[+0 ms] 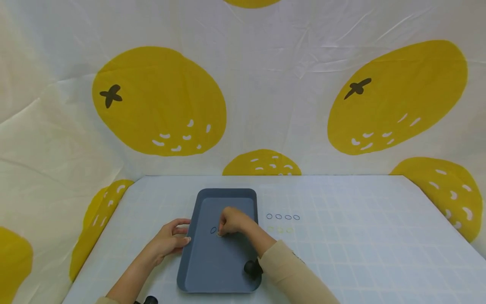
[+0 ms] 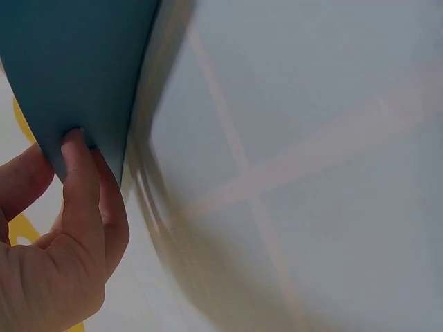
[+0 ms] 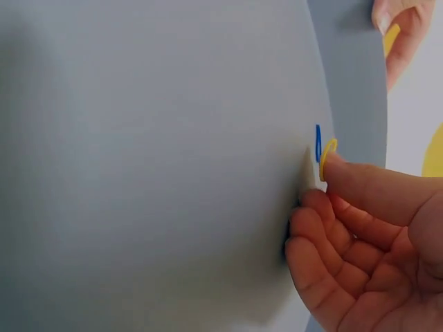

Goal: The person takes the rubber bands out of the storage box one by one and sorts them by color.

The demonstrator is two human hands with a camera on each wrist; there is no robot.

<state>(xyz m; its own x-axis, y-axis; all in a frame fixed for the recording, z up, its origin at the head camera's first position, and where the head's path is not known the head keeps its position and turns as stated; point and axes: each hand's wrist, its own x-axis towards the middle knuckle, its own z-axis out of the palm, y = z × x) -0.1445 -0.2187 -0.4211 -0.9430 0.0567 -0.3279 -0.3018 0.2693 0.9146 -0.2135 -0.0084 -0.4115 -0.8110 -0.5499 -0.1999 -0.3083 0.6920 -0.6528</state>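
Note:
A grey-blue rectangular tray [image 1: 216, 278] lies lengthwise in front of me. My left hand [image 1: 168, 240] holds its left rim; in the left wrist view fingertips [image 2: 75, 142] press against the outer side, with the thumb near the edge. Over the tray's middle, my right hand [image 1: 233, 221] pinches a thin yellow ring [image 3: 323, 164] between thumb and index finger, close to the tray floor. The other fingers curl toward the palm. Right beside that ring, a thin blue ring [image 1: 213, 230] lies in the tray, seen nearly edge-on in the right wrist view.
To the tray's right, on the pale checked tablecloth [image 1: 360, 253], lie a row of several blue rings [image 1: 279, 216] and a row of three yellow rings [image 1: 280, 230]. A white cloth with large yellow fruit prints [image 1: 159, 101] hangs behind and at the sides.

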